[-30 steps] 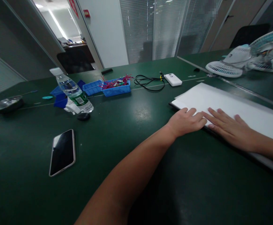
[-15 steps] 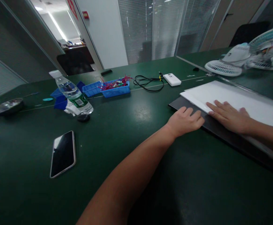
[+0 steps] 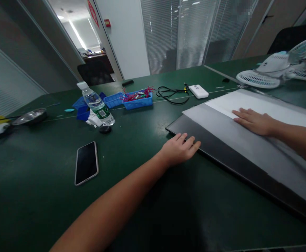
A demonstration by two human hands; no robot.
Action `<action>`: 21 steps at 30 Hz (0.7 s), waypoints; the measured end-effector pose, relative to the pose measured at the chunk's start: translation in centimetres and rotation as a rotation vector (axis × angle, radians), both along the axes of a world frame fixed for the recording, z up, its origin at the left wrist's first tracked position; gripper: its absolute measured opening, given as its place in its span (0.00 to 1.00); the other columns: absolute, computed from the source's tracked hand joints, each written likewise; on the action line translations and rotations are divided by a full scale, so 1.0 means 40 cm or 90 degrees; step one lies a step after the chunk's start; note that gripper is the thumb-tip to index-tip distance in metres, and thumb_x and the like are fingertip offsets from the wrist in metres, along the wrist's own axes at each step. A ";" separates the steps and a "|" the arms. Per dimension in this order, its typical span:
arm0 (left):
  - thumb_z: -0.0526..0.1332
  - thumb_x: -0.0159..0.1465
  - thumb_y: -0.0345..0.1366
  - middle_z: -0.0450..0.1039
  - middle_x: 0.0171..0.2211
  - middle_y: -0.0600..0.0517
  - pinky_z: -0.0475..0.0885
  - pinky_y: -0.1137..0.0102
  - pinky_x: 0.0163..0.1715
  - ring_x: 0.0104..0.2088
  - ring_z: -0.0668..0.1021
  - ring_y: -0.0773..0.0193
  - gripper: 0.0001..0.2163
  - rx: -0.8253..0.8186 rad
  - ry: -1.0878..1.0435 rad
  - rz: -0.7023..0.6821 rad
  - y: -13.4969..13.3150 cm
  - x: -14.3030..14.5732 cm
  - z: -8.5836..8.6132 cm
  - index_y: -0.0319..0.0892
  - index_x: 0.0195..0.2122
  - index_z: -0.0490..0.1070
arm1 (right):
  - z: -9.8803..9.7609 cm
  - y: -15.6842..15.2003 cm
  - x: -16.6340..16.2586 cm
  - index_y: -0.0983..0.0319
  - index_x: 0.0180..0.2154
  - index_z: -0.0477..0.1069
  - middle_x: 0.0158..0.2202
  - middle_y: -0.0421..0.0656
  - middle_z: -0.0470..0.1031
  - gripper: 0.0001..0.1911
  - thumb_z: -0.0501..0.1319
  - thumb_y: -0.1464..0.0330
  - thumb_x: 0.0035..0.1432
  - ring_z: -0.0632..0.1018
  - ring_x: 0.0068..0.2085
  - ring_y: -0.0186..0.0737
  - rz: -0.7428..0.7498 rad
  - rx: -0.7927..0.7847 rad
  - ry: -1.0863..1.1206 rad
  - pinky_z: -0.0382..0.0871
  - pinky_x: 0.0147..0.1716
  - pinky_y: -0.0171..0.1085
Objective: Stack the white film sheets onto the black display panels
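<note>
A flat black panel (image 3: 221, 150) lies at the right of the table, its near edge facing me. My left hand (image 3: 180, 148) grips this edge near the left corner, fingers bent over the top. A greyish, semi-clear sheet (image 3: 213, 126) covers much of the panel. Over that is a white sheet (image 3: 226, 103), which runs off to the right. My right hand (image 3: 255, 120) rests flat on the sheets with its fingers stretched out. Its wrist crosses above them, and the panel's far right side is out of view.
Left of the panel are a phone (image 3: 87, 163), a water bottle (image 3: 100, 109), a black mouse-like object (image 3: 105, 129) and a blue tray (image 3: 138, 103) of wired parts. Behind it lie a black cable (image 3: 172, 96) and a white box (image 3: 198, 91). White fan parts (image 3: 258, 78) stand far right.
The black panel has slid left and towards me along with my left hand. More of the panel and the greyish sheet shows. My right hand stays flat on the sheets.
</note>
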State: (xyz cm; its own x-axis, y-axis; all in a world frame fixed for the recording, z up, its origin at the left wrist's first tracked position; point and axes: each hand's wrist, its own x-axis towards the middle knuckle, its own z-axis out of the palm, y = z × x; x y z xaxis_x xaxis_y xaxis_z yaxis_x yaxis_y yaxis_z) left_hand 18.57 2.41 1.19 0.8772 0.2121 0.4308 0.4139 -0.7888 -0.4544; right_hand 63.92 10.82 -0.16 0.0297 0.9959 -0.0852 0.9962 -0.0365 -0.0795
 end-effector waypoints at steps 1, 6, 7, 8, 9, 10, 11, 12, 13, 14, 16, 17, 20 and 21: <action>0.59 0.78 0.31 0.83 0.58 0.42 0.83 0.58 0.53 0.53 0.87 0.52 0.15 0.004 0.001 0.002 -0.014 -0.041 0.002 0.43 0.62 0.78 | -0.001 0.012 0.001 0.54 0.81 0.53 0.82 0.53 0.47 0.45 0.36 0.39 0.75 0.52 0.80 0.65 0.008 0.003 -0.005 0.50 0.70 0.75; 0.60 0.76 0.28 0.85 0.54 0.45 0.83 0.61 0.56 0.53 0.87 0.54 0.15 0.011 -0.023 0.073 -0.100 -0.202 0.016 0.41 0.60 0.78 | -0.005 0.058 0.007 0.56 0.81 0.54 0.82 0.56 0.48 0.44 0.39 0.40 0.76 0.53 0.80 0.65 0.025 0.037 -0.003 0.51 0.68 0.76; 0.59 0.76 0.28 0.85 0.54 0.44 0.84 0.60 0.55 0.53 0.87 0.54 0.15 0.011 -0.024 0.090 -0.118 -0.225 0.018 0.41 0.60 0.78 | -0.006 0.064 0.010 0.57 0.80 0.55 0.82 0.56 0.49 0.44 0.39 0.41 0.76 0.53 0.79 0.66 0.025 0.044 -0.001 0.51 0.68 0.76; 0.58 0.76 0.27 0.85 0.54 0.44 0.85 0.59 0.55 0.52 0.88 0.53 0.16 0.008 -0.020 0.110 -0.135 -0.246 0.019 0.41 0.60 0.78 | -0.008 0.069 0.012 0.57 0.80 0.56 0.81 0.56 0.50 0.44 0.39 0.41 0.77 0.54 0.79 0.66 0.025 0.049 0.003 0.51 0.68 0.76; 0.57 0.76 0.26 0.85 0.54 0.44 0.85 0.59 0.54 0.53 0.88 0.52 0.16 0.004 -0.015 0.129 -0.150 -0.265 0.020 0.40 0.61 0.78 | -0.011 0.073 0.016 0.58 0.80 0.56 0.81 0.55 0.50 0.43 0.39 0.41 0.77 0.54 0.79 0.65 0.026 0.052 0.008 0.51 0.68 0.76; 0.56 0.76 0.26 0.85 0.54 0.43 0.85 0.59 0.54 0.53 0.88 0.52 0.17 0.001 -0.012 0.150 -0.163 -0.284 0.022 0.40 0.61 0.78 | -0.014 0.075 0.021 0.58 0.79 0.57 0.81 0.55 0.51 0.43 0.39 0.42 0.77 0.54 0.79 0.65 0.027 0.055 0.014 0.50 0.69 0.75; 0.55 0.75 0.25 0.85 0.55 0.42 0.86 0.58 0.54 0.53 0.88 0.51 0.18 -0.005 -0.002 0.170 -0.173 -0.301 0.023 0.40 0.61 0.78 | -0.019 0.077 0.027 0.59 0.79 0.58 0.81 0.55 0.52 0.43 0.39 0.43 0.77 0.54 0.79 0.64 0.031 0.060 0.022 0.50 0.70 0.75; 0.54 0.75 0.24 0.85 0.55 0.41 0.86 0.58 0.54 0.54 0.88 0.50 0.19 -0.010 0.006 0.187 -0.181 -0.318 0.026 0.39 0.61 0.78 | -0.024 0.078 0.034 0.60 0.78 0.60 0.81 0.55 0.53 0.42 0.39 0.44 0.77 0.55 0.79 0.62 0.037 0.065 0.029 0.50 0.71 0.73; 0.53 0.75 0.24 0.84 0.56 0.40 0.86 0.58 0.54 0.54 0.87 0.50 0.19 -0.019 0.018 0.206 -0.186 -0.332 0.029 0.39 0.61 0.78 | -0.029 0.080 0.041 0.60 0.77 0.61 0.80 0.55 0.55 0.42 0.40 0.44 0.77 0.55 0.79 0.61 0.044 0.071 0.036 0.49 0.72 0.72; 0.53 0.75 0.23 0.84 0.56 0.40 0.86 0.57 0.54 0.55 0.87 0.49 0.20 -0.029 0.029 0.224 -0.189 -0.345 0.032 0.39 0.61 0.78 | -0.033 0.082 0.050 0.61 0.77 0.63 0.80 0.55 0.56 0.41 0.40 0.45 0.77 0.56 0.79 0.60 0.051 0.079 0.041 0.49 0.72 0.71; 0.53 0.75 0.23 0.84 0.57 0.39 0.85 0.57 0.55 0.56 0.87 0.48 0.21 -0.053 0.038 0.258 -0.190 -0.362 0.038 0.39 0.62 0.79 | -0.037 0.087 0.064 0.62 0.76 0.64 0.79 0.55 0.59 0.41 0.40 0.45 0.77 0.58 0.79 0.59 0.065 0.092 0.044 0.50 0.73 0.69; 0.53 0.74 0.22 0.84 0.57 0.40 0.85 0.57 0.56 0.56 0.87 0.48 0.21 -0.068 0.037 0.274 -0.189 -0.366 0.040 0.39 0.62 0.79 | -0.036 0.089 0.067 0.62 0.75 0.65 0.78 0.55 0.60 0.41 0.41 0.46 0.77 0.59 0.78 0.59 0.070 0.094 0.038 0.51 0.73 0.69; 0.54 0.72 0.20 0.83 0.59 0.39 0.84 0.57 0.57 0.57 0.87 0.48 0.23 -0.112 0.030 0.311 -0.187 -0.361 0.040 0.39 0.63 0.79 | -0.010 0.086 0.049 0.63 0.74 0.67 0.76 0.57 0.63 0.39 0.40 0.48 0.79 0.63 0.76 0.61 0.078 0.097 -0.024 0.52 0.71 0.68; 0.54 0.72 0.20 0.83 0.59 0.39 0.85 0.57 0.56 0.56 0.87 0.47 0.23 -0.117 0.033 0.318 -0.187 -0.355 0.040 0.39 0.63 0.79 | 0.004 0.079 0.028 0.65 0.73 0.69 0.75 0.59 0.65 0.39 0.40 0.49 0.79 0.63 0.75 0.62 0.078 0.111 -0.056 0.51 0.71 0.69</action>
